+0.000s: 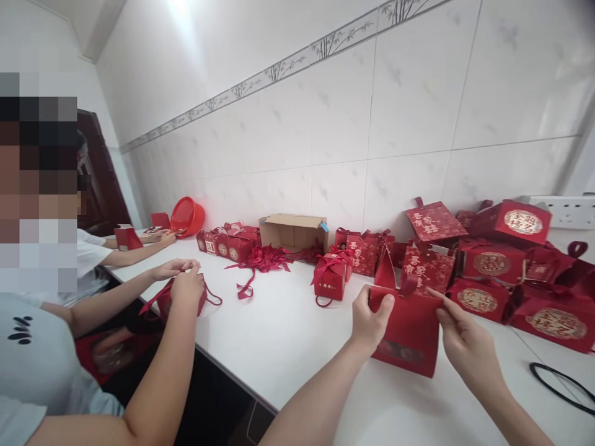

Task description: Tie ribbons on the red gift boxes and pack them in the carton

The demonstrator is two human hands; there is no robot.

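A red gift box (409, 331) with a clear window low on its front and a ribbon loop on top stands before me at the right of the table. My left hand (372, 316) grips its upper left corner, thumb on the front face and fingers behind. At the upper right corner, my right hand (465, 337) pinches the box's edge between thumb and fingers. Just behind are red boxes with pale lettering (426, 269). A small red box with a ribbon bow (330, 279) sits further left. The far side of the held box is hidden.
Stacked red boxes (493, 263) line the wall at right, near a power strip (564, 210). A black cord loop (562, 381) lies at far right. Red ribbons (264, 259) and an open cardboard box (292, 232) are mid-table. At left, a co-worker's hands (186, 282) handle another red box.
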